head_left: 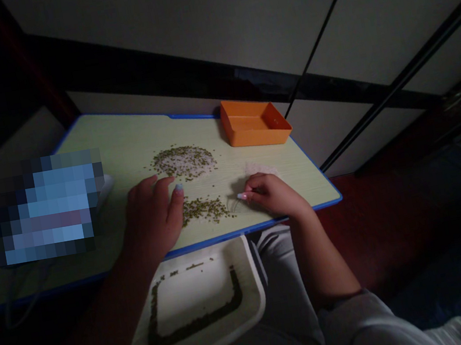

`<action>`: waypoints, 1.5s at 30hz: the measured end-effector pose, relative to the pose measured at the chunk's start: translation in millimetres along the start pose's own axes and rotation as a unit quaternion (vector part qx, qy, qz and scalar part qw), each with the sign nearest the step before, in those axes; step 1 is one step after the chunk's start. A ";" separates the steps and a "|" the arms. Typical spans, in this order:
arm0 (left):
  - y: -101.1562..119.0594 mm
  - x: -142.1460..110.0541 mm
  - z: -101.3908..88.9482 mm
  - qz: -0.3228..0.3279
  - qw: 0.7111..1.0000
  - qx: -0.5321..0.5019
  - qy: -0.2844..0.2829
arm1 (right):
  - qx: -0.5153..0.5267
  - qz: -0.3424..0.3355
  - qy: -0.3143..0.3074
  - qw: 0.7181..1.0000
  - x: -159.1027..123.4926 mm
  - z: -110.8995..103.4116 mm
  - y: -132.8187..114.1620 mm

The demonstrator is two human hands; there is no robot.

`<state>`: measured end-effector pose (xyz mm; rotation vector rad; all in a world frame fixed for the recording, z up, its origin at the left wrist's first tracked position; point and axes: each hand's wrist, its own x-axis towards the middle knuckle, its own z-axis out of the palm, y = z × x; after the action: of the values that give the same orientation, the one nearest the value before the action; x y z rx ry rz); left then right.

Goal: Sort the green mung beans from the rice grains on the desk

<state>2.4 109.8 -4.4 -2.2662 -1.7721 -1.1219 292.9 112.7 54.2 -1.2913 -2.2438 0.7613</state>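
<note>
And here we are at the pale table (313, 188) with its blue edge, two heaps of green beans and whitish grains on top! The near heap (205, 209) lies close to the front edge, drawn out sideways, its long axis roughly along that edge, its right end trailing off towards the right hand (272, 195). The far heap (184, 161) sits just behind, a fuller oval, also broader from left to right than front to back.

Now the left hand (152, 221): loosely open, thumb and fingers apart, covering the near heap's left end. Over on the other side, the right hand points leftward, fingers curled in to the thumb; I can't tell whether anything is pinched there. Just behind it, a thin patch of pale grains (262, 167).

At the back right, the orange tray (260, 136), long side running left to right. And below the front edge, a white basin (247, 270), dark green beans banked along its inner floor!
</note>
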 end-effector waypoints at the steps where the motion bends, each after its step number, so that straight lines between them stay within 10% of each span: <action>1: -0.5 -0.1 0.3 0.000 1.000 -0.002 0.001 | -0.001 0.000 0.001 1.000 0.2 0.3 -0.3; 45: -0.8 -0.2 3.6 -0.012 1.000 -0.017 0.012 | 0.015 0.043 0.040 0.998 5.2 7.3 -1.1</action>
<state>3.5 111.5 -7.5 -2.2464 -1.7885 -1.1871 285.3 115.1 50.0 -1.3863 -2.1198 0.7569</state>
